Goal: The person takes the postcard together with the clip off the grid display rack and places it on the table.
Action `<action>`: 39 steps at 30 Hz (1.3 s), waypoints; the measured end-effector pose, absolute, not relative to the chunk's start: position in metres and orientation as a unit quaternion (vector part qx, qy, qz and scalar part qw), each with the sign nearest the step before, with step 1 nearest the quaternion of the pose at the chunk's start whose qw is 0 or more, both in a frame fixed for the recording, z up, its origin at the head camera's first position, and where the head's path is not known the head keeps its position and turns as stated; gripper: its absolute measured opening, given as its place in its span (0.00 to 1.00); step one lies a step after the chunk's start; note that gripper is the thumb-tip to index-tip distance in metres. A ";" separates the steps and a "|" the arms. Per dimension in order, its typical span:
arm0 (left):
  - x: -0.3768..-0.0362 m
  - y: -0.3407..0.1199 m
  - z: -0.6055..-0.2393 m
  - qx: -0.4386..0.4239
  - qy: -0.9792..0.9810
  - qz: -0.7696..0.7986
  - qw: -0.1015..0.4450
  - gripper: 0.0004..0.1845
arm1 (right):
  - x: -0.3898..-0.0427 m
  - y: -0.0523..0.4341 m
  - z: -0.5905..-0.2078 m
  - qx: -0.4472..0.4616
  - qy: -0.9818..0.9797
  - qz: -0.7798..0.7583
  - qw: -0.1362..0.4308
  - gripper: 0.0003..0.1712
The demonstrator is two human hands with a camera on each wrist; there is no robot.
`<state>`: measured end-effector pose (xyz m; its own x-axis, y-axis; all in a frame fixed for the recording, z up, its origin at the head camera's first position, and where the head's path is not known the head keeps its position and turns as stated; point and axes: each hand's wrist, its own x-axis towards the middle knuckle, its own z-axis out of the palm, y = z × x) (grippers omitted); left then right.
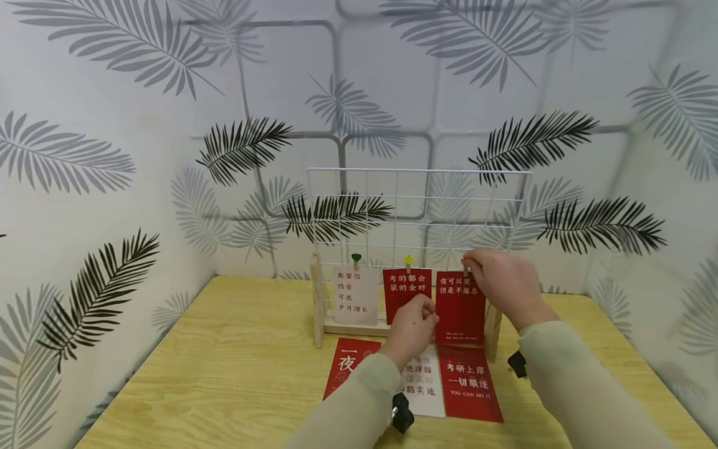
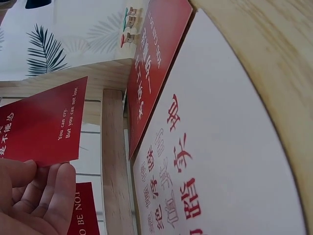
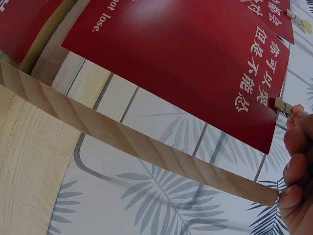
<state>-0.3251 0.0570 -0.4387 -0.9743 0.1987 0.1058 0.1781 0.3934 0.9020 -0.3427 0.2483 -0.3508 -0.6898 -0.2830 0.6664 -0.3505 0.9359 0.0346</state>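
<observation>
A white wire grid (image 1: 417,206) stands in a wooden frame (image 1: 318,312) on the table. Three cards hang on it: a white one (image 1: 356,294) under a green clip (image 1: 356,259), a red one (image 1: 404,287) under a yellow clip (image 1: 408,260), and a larger red card (image 1: 460,308) at the right. My right hand (image 1: 502,280) pinches a small wooden clip (image 3: 282,105) at that card's top edge against the grid. My left hand (image 1: 412,327) holds the same red card (image 2: 44,127) by its lower left corner, fingers (image 2: 44,196) behind it.
Three cards lie flat in front of the frame: red (image 1: 348,368), white (image 1: 423,386) and red (image 1: 468,383). Two small spare clips (image 2: 130,25) lie further off. The wooden table (image 1: 224,362) is closed in by leaf-patterned walls on three sides.
</observation>
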 end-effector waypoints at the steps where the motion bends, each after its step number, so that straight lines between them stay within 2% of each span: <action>1: -0.325 0.057 -0.438 0.113 0.836 0.537 0.010 0.03 | -0.343 0.248 -0.351 0.172 -0.918 0.049 0.354 0.07; 19: -0.323 0.052 -0.433 0.104 0.830 0.547 0.024 0.03 | -0.342 0.248 -0.354 0.184 -0.915 0.059 0.354 0.07; 39: -0.313 0.034 -0.434 0.122 0.822 0.555 0.038 0.02 | -0.324 0.254 -0.341 0.168 -0.920 0.124 0.332 0.07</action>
